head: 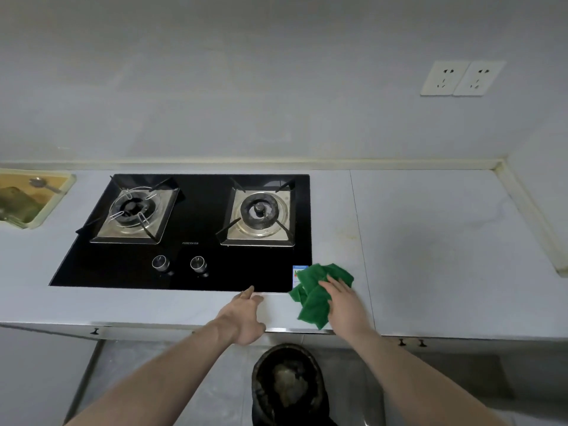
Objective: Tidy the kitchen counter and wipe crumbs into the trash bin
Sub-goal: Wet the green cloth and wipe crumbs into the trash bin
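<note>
A green cloth (313, 298) lies crumpled on the grey counter (445, 241), at the front right corner of the black gas hob (190, 229). My right hand (344, 299) presses flat on the cloth with straight fingers. My left hand (246, 315) rests at the counter's front edge just left of the cloth, fingers relaxed and empty. A black-lined trash bin (285, 385) stands on the floor directly below the counter edge, between my forearms, with crumpled waste inside.
The hob has two burners and two knobs (179, 264). A yellowish tray with a spoon (30, 198) sits at the far left. Two wall sockets (461, 78) are at upper right. A raised rim borders the counter's right side.
</note>
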`<state>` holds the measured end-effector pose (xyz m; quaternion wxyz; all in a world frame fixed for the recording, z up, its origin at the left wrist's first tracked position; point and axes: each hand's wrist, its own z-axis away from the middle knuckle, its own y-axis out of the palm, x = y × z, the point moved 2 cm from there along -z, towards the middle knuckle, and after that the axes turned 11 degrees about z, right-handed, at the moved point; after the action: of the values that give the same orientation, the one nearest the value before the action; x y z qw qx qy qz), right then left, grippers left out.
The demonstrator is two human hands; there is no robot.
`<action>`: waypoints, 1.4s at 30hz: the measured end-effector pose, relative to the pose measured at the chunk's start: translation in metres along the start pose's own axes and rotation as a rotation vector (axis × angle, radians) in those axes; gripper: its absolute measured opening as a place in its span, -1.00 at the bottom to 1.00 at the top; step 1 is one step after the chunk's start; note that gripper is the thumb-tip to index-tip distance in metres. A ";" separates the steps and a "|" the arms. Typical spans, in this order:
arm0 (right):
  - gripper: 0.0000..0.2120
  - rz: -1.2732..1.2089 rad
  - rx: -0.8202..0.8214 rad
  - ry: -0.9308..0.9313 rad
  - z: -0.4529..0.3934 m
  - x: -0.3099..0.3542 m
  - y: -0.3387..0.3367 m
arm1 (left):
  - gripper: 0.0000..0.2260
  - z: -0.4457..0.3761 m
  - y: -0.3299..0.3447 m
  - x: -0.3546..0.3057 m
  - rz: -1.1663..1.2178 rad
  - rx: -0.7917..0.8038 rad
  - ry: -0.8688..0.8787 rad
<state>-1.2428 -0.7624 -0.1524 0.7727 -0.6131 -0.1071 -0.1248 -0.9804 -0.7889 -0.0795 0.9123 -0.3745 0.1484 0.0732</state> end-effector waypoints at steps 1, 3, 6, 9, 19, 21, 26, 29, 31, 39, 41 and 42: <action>-0.38 0.018 -0.008 0.009 0.003 -0.002 0.001 | -0.28 -0.001 0.000 0.002 -0.004 0.006 0.011; -0.37 0.090 0.000 0.027 0.007 -0.011 -0.002 | -0.27 -0.004 -0.003 0.005 -0.016 0.018 0.028; -0.38 0.022 0.002 0.230 0.013 -0.036 -0.019 | -0.24 -0.013 -0.007 0.005 -0.025 0.027 0.040; -0.40 -0.085 -0.080 0.328 0.010 -0.039 -0.039 | -0.22 -0.023 -0.006 -0.004 -0.016 0.019 0.047; -0.32 0.134 0.100 0.110 0.009 -0.049 -0.022 | -0.15 -0.065 -0.001 -0.049 0.014 -0.029 -0.035; -0.31 0.166 0.094 0.115 0.008 -0.077 -0.025 | -0.12 -0.076 0.004 -0.057 0.060 -0.038 -0.078; -0.41 0.006 -0.002 0.215 -0.004 -0.145 -0.068 | 0.12 -0.104 0.031 -0.078 0.102 -0.076 -0.248; -0.47 -0.146 -0.197 0.276 0.010 -0.188 -0.098 | 0.08 -0.116 0.042 -0.087 0.145 -0.155 -0.326; -0.47 -0.185 -0.328 0.352 0.023 -0.219 -0.114 | 0.01 -0.122 0.049 -0.090 0.218 -0.283 -0.358; -0.43 -0.127 -0.222 0.910 0.059 -0.322 -0.112 | -0.25 -0.149 0.050 -0.086 0.464 -0.719 -0.297; -0.44 -0.058 -0.163 0.924 0.054 -0.322 -0.098 | -0.28 -0.153 0.057 -0.092 0.474 -0.798 -0.302; -0.43 -0.019 -0.169 0.935 0.052 -0.318 -0.092 | -0.31 -0.155 0.062 -0.094 0.451 -0.837 -0.296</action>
<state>-1.5739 -0.7125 -0.1575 0.6841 -0.5510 0.2570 -0.4029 -1.1176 -0.8562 -0.1944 0.6564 -0.6529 0.0526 0.3743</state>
